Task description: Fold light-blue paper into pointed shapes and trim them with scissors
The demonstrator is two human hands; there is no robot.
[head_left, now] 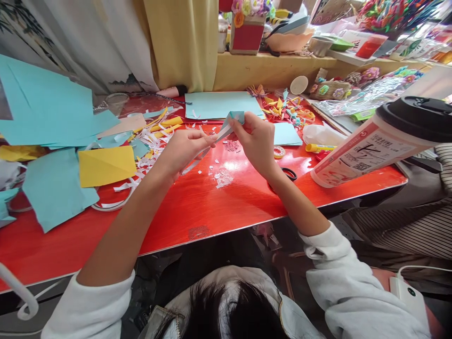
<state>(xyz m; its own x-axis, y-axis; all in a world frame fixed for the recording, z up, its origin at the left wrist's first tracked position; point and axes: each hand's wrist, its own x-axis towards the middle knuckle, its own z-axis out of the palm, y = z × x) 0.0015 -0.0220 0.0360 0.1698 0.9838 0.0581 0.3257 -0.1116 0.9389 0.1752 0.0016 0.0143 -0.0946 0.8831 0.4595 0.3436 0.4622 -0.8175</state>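
Over the middle of the red table, my right hand (257,141) pinches a small folded piece of light-blue paper (236,115) between thumb and fingers. My left hand (190,149) is closed on a narrow pale strip (223,134) that runs up to the blue paper. A loose end of a strip hangs below the left fingers and curls. Whether the strip is tape or paper I cannot tell. Below my right wrist lie black-handled scissors (290,174), partly hidden by the forearm. White paper scraps (223,178) lie on the table under my hands.
Light-blue sheets (45,108) and a yellow paper square (108,167) cover the left side. A stack of blue paper (222,104) lies at the back, beside colourful folded pieces (282,110). A large lidded cup (367,146) stands at the right. A roll of tape (278,151) lies near the scissors.
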